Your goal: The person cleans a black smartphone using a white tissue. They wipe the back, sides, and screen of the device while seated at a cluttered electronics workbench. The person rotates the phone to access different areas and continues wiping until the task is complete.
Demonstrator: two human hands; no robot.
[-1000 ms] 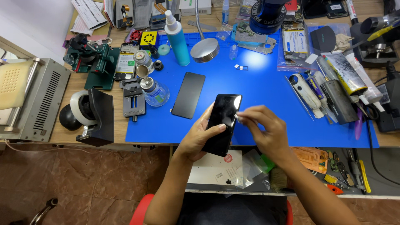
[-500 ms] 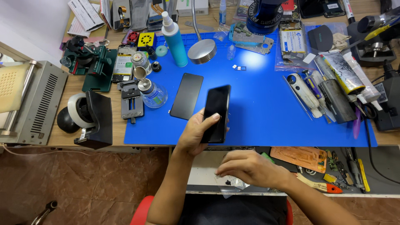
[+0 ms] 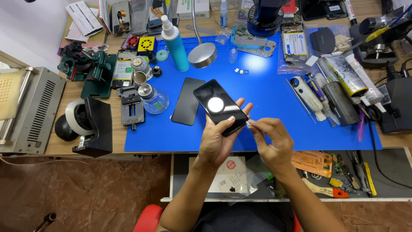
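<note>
Two hands are seen: left hand and right hand. One phone is held. One dark panel, one teal bottle and one round lamp head are counted on the mat.

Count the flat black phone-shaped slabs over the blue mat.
2: a glossy black phone held in the left hand, and a matte black panel lying flat on the blue mat.

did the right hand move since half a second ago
Yes. The right hand came up from the open drawer to the phone's lower edge over the blue mat.
</note>
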